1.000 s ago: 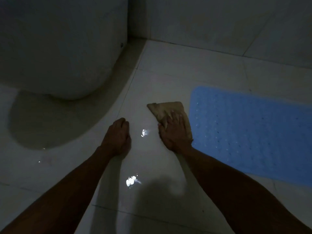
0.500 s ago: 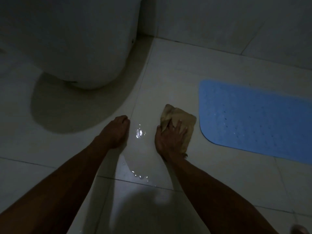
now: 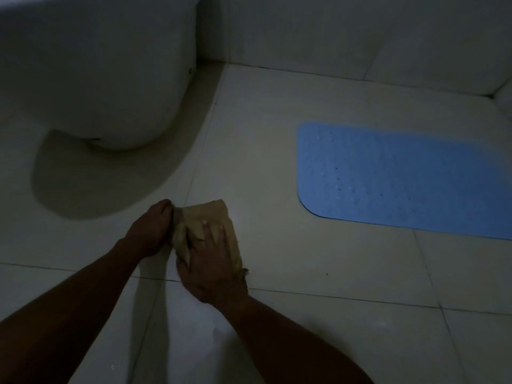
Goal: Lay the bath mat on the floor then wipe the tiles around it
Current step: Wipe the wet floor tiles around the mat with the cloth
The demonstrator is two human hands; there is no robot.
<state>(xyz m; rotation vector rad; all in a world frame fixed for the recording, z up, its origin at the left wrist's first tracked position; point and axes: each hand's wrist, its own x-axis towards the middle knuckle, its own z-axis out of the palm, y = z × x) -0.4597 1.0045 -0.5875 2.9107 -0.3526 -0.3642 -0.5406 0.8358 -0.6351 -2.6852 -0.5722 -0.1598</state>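
bath mat [image 3: 401,178] flat on floor, far right, laying done | right hand [image 3: 212,261] fingers spread, pressing tan cloth [image 3: 206,217] onto tiles [image 3: 318,273] to wipe | left hand [image 3: 151,231] curled beside cloth (grip unclear, dim) near toilet [image 3: 97,70]

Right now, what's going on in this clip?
A person is crouched over a dim bathroom floor, wiping the tiles. The right hand presses flat on a folded tan cloth, fingers spread over it. The left hand rests on the floor right beside the cloth's left edge, fingers curled; whether it grips the cloth is unclear. The blue bath mat already lies flat to the right, apart from the cloth. A white toilet base stands at the upper left.
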